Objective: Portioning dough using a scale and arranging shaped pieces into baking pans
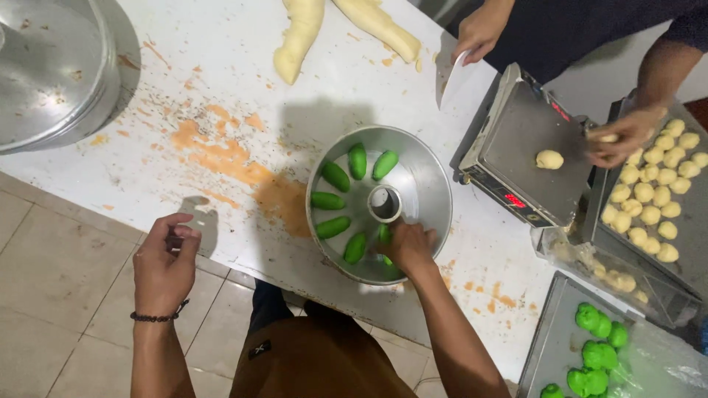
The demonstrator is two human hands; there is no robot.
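- The right hand (pixel 408 247) is inside the round silver metal ring pan (pixel 428 184), near its front wall. The fingers are closed around a green oval dough piece (pixel 384 234), which stands close to the centre tube of the pan.
- Six more green oval dough pieces (pixel 336 176) lie in the pan like a fan along the left half, each one just beside the next.
- The left hand (pixel 164 262) hangs over the edge of the white stained table (pixel 221 96), with a dark bead bracelet (pixel 156 318) on the wrist. The fingers are curled inward and hold nothing that I can see.
- At the far side, another person's hand (pixel 625 135) is near a pale dough ball (pixel 549 159) on a grey kitchen scale (pixel 516 147).
- A metal tray with pale dough balls (pixel 653 195) stands right of the scale.
- A second tray with green dough lumps (pixel 594 357) is at the lower right.
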